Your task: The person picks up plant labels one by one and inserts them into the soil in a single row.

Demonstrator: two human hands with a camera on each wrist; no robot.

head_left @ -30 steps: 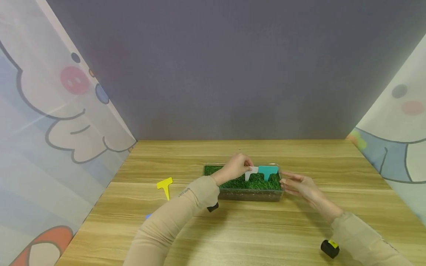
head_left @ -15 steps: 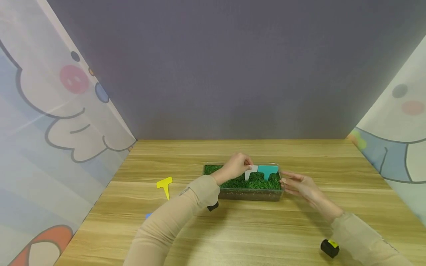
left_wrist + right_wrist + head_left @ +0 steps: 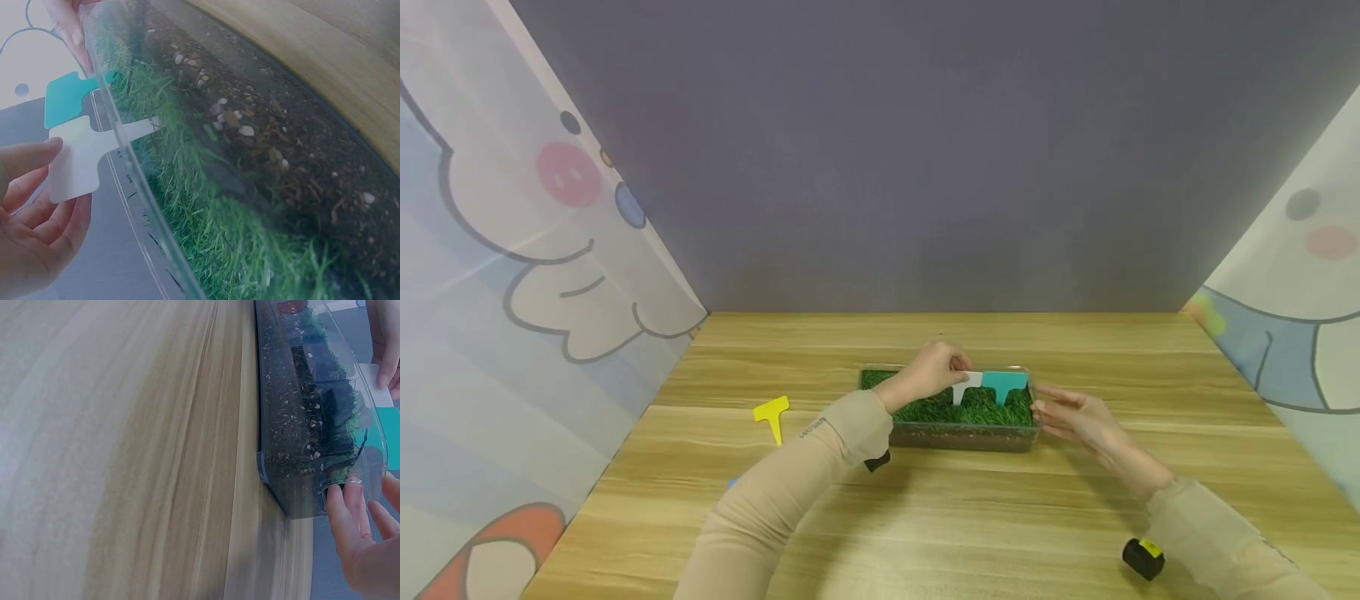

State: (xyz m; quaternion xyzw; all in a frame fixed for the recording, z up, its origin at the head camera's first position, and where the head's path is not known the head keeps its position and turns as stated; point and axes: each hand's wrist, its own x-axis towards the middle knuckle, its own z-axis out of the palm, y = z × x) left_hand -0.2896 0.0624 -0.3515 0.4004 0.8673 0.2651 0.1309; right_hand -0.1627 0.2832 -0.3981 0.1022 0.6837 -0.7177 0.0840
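A clear planter box (image 3: 964,439) holds dark soil with green grass on top. My left hand (image 3: 927,372) pinches the head of a white T-shaped plant label (image 3: 74,162) between thumb and fingers, its stem down in the grass. Just to its right, a teal plant label (image 3: 1004,381) stands upright in the grass, the two heads side by side. At the box's right end is my right hand (image 3: 1081,422); its extended fingers (image 3: 340,515) touch the end wall in the right wrist view.
A yellow plant label (image 3: 772,417) lies on the wooden table (image 3: 1000,525) left of the box. A bit of a blue object (image 3: 733,482) shows beside the left sleeve, mostly hidden. Behind the table rises a grey wall (image 3: 925,167).
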